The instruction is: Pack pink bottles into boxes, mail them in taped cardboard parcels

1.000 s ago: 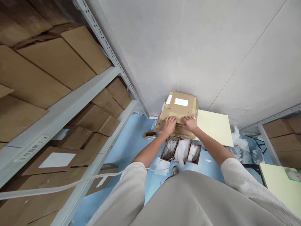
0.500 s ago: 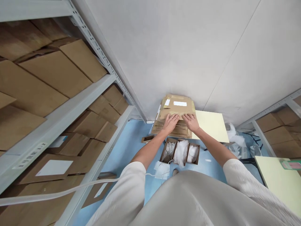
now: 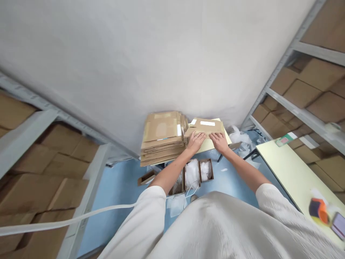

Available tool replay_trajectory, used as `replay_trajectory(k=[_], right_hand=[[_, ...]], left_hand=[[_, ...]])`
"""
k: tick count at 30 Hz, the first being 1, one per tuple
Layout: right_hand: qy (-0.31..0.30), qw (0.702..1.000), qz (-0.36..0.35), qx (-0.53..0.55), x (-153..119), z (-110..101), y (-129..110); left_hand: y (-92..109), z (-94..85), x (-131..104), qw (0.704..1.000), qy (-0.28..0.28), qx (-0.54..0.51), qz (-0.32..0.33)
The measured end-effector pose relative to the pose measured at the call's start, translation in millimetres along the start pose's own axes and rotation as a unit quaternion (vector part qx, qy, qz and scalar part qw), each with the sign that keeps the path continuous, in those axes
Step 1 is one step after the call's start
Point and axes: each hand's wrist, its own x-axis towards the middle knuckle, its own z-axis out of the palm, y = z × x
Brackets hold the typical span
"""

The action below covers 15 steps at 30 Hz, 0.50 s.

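Observation:
A flattened cardboard box [image 3: 207, 128] with two white labels lies over the pale yellow table [image 3: 208, 146] by the wall. My left hand [image 3: 197, 141] is closed on its near edge, fingers on top. Close beside it, my right hand [image 3: 218, 141] grips the same edge; both thumbs are mostly hidden. Left of the held piece stands a tall stack of flattened cardboard boxes [image 3: 161, 126], its layers slightly uneven.
Open boxes with white packing material [image 3: 192, 172] sit on the blue floor below. Shelves of cartons [image 3: 48, 158] line the left; more shelving [image 3: 299, 97] stands right. Another yellow table [image 3: 280, 162] holds a tape roll [image 3: 319, 211]. A white cable [image 3: 67, 219] crosses lower left.
Both hands have carried the flattened box rightward off the stack, over the yellow table. My view has turned right, so more of the right-hand table and shelves shows.

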Motion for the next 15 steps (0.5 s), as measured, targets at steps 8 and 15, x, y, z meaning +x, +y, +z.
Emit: replay_trajectory(k=[8,15], right_hand=[[-0.076,0.985,0.150,-0.027,-176,-56,99],[-0.112,0.953,0.280,-0.022,-316,-90,147]], left_hand=[[173,71.7,76,0.988,-0.045,-0.046,0.139],[311,127.6,112,0.963,-0.079,-0.085,0.244]])
